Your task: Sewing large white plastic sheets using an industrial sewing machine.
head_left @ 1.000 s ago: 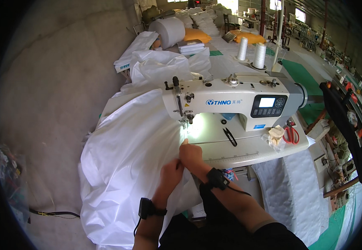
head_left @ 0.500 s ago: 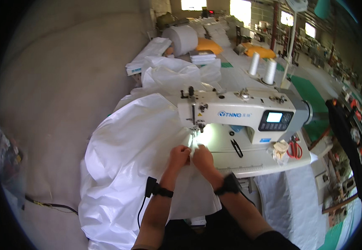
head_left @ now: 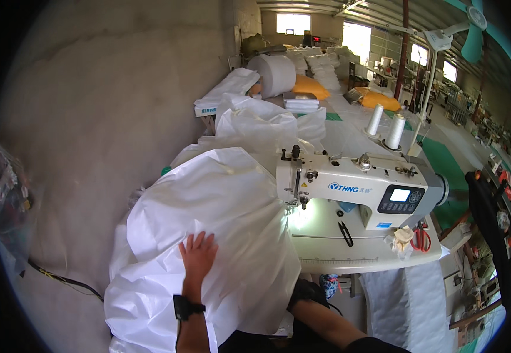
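Note:
A large white plastic-looking sheet [head_left: 220,194] drapes over the left side of the sewing table, bunched and wrinkled. Its right edge runs to the needle area of a white sewing machine [head_left: 320,176], whose lamp lights the bed. My left hand [head_left: 198,256] lies flat on the sheet with fingers spread. My right forearm [head_left: 326,322] reaches in low beside the table's front edge. A dark band [head_left: 307,290] circles that wrist; beyond it my right hand is hidden behind the sheet's lower right edge.
Black thread snips [head_left: 345,234] and red-handled scissors [head_left: 421,239] lie on the machine bed. Two white thread cones [head_left: 394,132] stand behind the machine. More white material [head_left: 255,117] and a big white roll [head_left: 276,75] lie farther back. A wall [head_left: 108,117] closes the left side.
Both hands have left the needle area. My left hand moved left and spread on the sheet; my right went down behind its edge. The view has shifted, so the machine appears lower and farther right.

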A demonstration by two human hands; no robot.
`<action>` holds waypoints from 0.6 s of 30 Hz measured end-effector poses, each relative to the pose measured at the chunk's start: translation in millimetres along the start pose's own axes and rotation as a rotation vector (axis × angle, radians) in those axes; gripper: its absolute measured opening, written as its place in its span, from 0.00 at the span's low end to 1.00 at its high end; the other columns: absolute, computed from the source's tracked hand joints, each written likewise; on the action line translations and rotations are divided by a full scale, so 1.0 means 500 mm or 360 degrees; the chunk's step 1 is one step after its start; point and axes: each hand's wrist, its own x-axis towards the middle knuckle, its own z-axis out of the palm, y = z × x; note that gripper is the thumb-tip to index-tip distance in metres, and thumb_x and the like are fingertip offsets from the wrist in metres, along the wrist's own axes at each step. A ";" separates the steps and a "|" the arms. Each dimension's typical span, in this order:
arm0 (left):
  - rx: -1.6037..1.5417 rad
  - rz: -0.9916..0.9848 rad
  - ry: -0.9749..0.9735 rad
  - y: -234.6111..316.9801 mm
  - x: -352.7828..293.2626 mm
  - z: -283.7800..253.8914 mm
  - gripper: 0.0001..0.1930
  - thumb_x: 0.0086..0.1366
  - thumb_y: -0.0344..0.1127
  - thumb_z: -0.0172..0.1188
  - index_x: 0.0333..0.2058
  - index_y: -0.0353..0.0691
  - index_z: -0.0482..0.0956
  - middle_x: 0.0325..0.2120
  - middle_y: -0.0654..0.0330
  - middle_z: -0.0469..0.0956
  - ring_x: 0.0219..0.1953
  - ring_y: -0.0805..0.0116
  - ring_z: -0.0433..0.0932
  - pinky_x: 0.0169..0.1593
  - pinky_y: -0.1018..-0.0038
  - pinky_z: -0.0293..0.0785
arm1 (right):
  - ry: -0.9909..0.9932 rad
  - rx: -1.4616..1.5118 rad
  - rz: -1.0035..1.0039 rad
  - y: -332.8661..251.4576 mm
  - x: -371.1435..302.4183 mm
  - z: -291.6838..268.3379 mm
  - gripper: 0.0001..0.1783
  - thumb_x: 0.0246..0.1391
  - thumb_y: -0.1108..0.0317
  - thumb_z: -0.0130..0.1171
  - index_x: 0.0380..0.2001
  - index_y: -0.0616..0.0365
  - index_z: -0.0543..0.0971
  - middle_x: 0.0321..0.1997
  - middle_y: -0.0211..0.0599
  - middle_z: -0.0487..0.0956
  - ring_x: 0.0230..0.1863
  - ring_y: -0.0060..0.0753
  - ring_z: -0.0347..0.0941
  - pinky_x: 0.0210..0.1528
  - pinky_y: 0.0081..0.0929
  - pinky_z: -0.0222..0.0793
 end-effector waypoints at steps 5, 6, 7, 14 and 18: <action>-0.0206 0.0133 -0.0728 -0.112 0.166 0.010 0.24 0.61 0.58 0.47 0.54 0.61 0.72 0.61 0.65 0.60 0.65 0.60 0.51 0.62 0.42 0.41 | 0.0093 0.0262 0.0096 -0.028 0.025 0.016 0.25 0.62 0.54 0.43 0.55 0.60 0.67 0.53 0.40 0.73 0.53 0.38 0.69 0.54 0.32 0.65; -0.0212 0.0157 -0.0739 -0.125 0.202 0.010 0.24 0.61 0.58 0.47 0.54 0.61 0.72 0.61 0.65 0.60 0.65 0.60 0.51 0.62 0.42 0.41 | 0.0113 0.0289 0.0102 -0.033 0.028 0.013 0.25 0.62 0.54 0.44 0.55 0.60 0.67 0.53 0.40 0.73 0.53 0.37 0.69 0.54 0.32 0.65; -0.0304 0.0158 -0.0899 -0.135 0.241 0.011 0.24 0.61 0.58 0.47 0.54 0.61 0.71 0.62 0.65 0.58 0.66 0.60 0.50 0.62 0.41 0.40 | 0.0136 0.0312 0.0104 -0.033 0.034 0.013 0.25 0.62 0.54 0.44 0.55 0.60 0.67 0.53 0.40 0.73 0.53 0.37 0.69 0.54 0.32 0.65; -0.0631 0.0278 -0.1326 -0.153 0.446 0.070 0.27 0.61 0.55 0.49 0.55 0.51 0.70 0.63 0.58 0.57 0.67 0.57 0.47 0.67 0.69 0.42 | 0.0212 0.0435 0.0117 -0.034 0.083 0.018 0.25 0.61 0.54 0.45 0.54 0.60 0.68 0.53 0.40 0.73 0.52 0.35 0.69 0.53 0.31 0.65; -0.0737 0.0325 -0.1180 -0.130 0.494 0.143 0.25 0.61 0.53 0.52 0.54 0.50 0.72 0.62 0.58 0.59 0.65 0.57 0.51 0.66 0.68 0.45 | 0.0221 0.0506 0.0121 -0.032 0.105 0.021 0.25 0.61 0.53 0.45 0.53 0.60 0.68 0.53 0.40 0.73 0.51 0.33 0.69 0.53 0.31 0.65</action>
